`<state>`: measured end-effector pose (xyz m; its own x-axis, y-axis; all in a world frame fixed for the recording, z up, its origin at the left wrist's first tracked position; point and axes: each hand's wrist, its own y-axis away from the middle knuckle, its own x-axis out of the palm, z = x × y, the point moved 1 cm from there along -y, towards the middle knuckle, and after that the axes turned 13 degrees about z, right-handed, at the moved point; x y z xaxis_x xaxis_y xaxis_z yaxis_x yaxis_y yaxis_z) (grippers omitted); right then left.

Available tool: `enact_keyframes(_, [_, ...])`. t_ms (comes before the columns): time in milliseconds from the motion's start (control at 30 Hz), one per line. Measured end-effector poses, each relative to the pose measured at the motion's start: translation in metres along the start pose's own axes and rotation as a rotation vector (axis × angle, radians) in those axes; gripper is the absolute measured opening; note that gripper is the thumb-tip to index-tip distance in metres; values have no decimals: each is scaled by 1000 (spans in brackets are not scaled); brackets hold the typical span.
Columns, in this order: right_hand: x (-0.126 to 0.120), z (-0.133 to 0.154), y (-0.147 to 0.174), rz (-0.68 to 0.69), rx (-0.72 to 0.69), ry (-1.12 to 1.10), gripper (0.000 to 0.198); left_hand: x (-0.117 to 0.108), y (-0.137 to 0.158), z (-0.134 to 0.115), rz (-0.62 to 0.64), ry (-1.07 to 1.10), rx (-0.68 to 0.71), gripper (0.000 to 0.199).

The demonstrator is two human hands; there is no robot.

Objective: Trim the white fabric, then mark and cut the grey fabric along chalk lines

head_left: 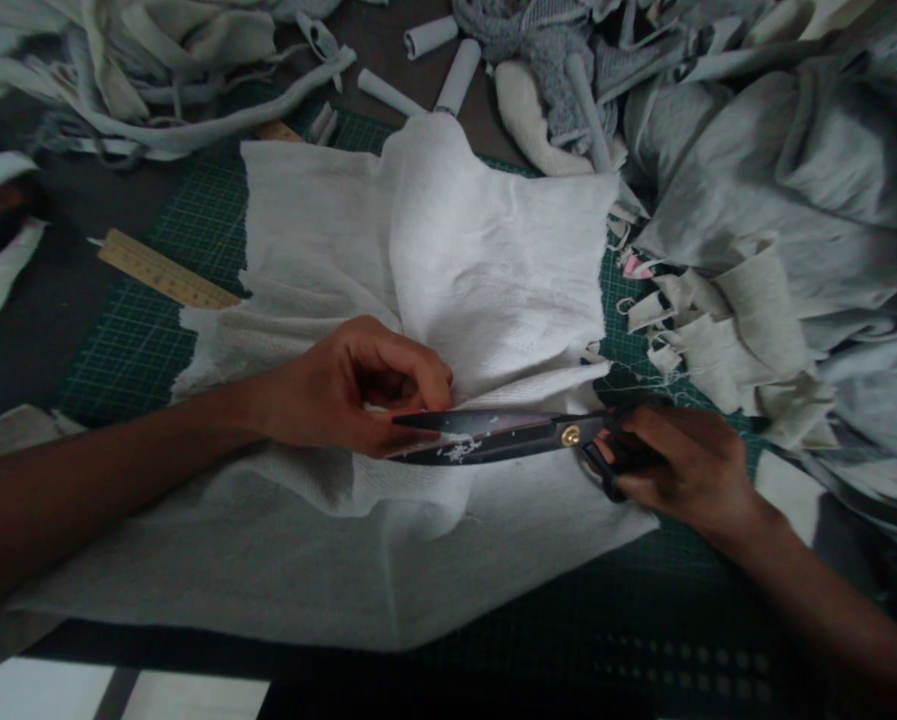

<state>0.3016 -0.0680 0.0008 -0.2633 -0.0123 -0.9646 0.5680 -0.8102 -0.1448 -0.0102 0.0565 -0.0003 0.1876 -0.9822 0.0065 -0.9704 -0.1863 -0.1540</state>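
Observation:
A large piece of white fabric (493,260) lies wrinkled across the middle, its edges ragged. My left hand (373,385) is closed, thumb and fingers pinching a fold of this fabric. My right hand (680,460) is wrapped around the handles of black scissors (570,435) with a brass pivot screw. The scissor blades point left, slightly apart, and their tips reach my left thumb and fingers. Small white lint or thread bits cling to the blades. The front part of the fabric spreads below both hands toward the near edge.
Under the fabric is a green cutting mat (140,320) with a wooden ruler (167,270) on its left. Cut fabric scraps (740,320) and a grey cloth heap (793,180) crowd the right. Rolled strips (459,75) and fabric strips (193,120) lie at the back.

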Motion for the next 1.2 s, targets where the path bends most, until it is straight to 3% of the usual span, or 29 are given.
enact_keyframes(333, [1,1,0,-16,13,-11,17,0,0,0,-12,-4,-23,38])
enact_keyframes(600, [-3,0,-4,-25,-47,26,18,0,2,0,-4,9,-4,20])
enact_keyframes(1200, [-7,1,-8,26,-46,18,22,1,1,-3,12,-30,-3,19])
